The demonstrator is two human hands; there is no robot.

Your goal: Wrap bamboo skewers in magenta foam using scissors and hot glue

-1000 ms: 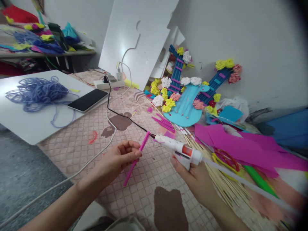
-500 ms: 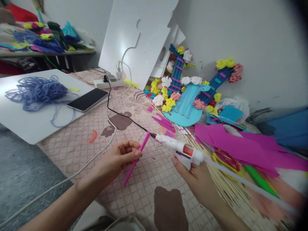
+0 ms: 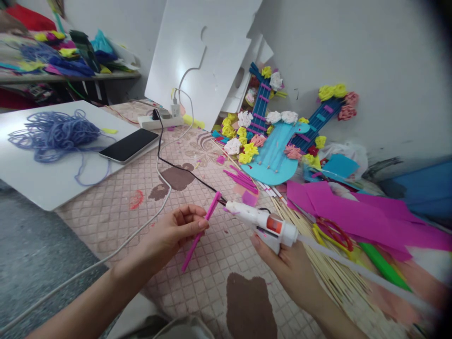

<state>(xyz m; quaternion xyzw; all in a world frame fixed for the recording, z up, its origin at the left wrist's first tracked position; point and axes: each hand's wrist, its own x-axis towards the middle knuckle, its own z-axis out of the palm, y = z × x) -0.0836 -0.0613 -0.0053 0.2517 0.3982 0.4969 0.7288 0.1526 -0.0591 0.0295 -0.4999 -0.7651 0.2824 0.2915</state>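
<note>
Between the thumb and fingers of my left hand is a slim magenta paper-wrapped stick, tilted with its upper end away from me. My right hand grips a white hot glue gun by its handle. The gun's nozzle points left, at or very near the upper part of the stick; whether they touch I cannot tell. A long translucent glue stick runs out of the gun's back. Several more magenta sticks lie on the patterned tablecloth beyond my hands.
Blue guitar-shaped crafts with paper flowers lean at the back. To the right lie magenta paper, scissors and bamboo skewers. On the left are a phone, blue yarn, a power strip and a trailing white cable.
The glue gun has shifted slightly left and down along the magenta stick. My left hand and the stick have hardly moved.
</note>
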